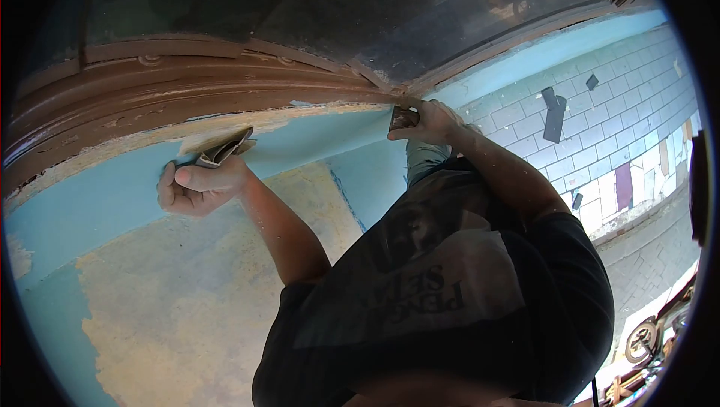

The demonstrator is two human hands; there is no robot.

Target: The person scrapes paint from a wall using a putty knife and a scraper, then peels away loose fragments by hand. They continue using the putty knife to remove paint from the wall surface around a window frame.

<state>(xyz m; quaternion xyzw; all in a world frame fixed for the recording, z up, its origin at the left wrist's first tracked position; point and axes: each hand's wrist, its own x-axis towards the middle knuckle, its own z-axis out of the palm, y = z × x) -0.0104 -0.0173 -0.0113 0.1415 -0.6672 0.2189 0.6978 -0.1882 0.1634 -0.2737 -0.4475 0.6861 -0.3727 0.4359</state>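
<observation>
My left hand [202, 188] is closed around a folded, worn sheet of sandpaper [225, 150], its layers curling open at the top. It is close to the light blue wall, just under a bare yellowish strip [169, 142] below the brown wooden window frame [202, 77]. At the corner of the frame, my right hand [436, 122] grips a small dark brown piece [403, 118] that looks like sandpaper. This piece is against or very near the blue wall edge; contact cannot be made out.
Dark window glass [300, 10] spans the top. Below the blue ledge lies a patchy yellowish surface [210, 294]. To the right, dark flat scraps [553, 116] lie on grey tiles [585, 133]. A wheeled vehicle [642, 341] shows at the lower right.
</observation>
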